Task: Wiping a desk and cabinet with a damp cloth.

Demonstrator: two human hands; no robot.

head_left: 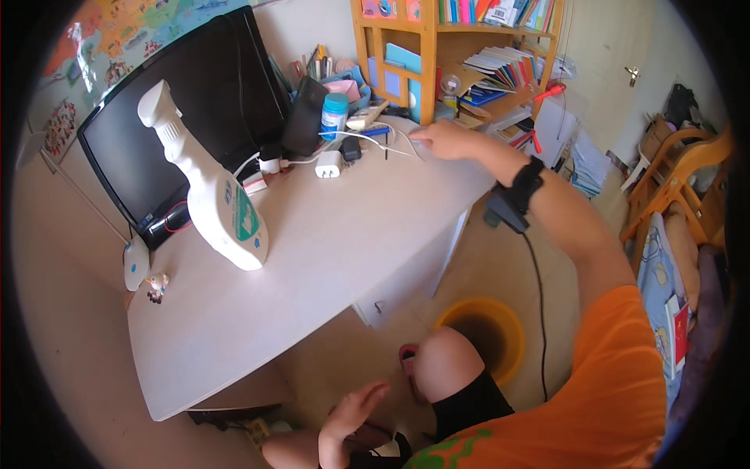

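My right arm stretches across to the far right of the white desk (336, 219). There my right hand (449, 141) is low over the desktop with its fingers drawn together, beside a white cable (405, 147); anything between the fingertips is too small to make out. My left hand (355, 412) hovers over my lap, below the desk's front edge, fingers stretched out and holding nothing. A large white spray bottle (215, 195) with a green label stands on the left half of the desk. Left of my right hand are a white charger plug (329, 163) and a blue-lidded tub (334, 116).
A black monitor (187, 117) stands along the wall, near a white lamp (135, 262) and a small figurine (158, 286). The wooden bookshelf (428, 70) rises behind my right hand. On the floor is a yellow bin (512, 332); a black cable (539, 289) hangs from my right wrist.
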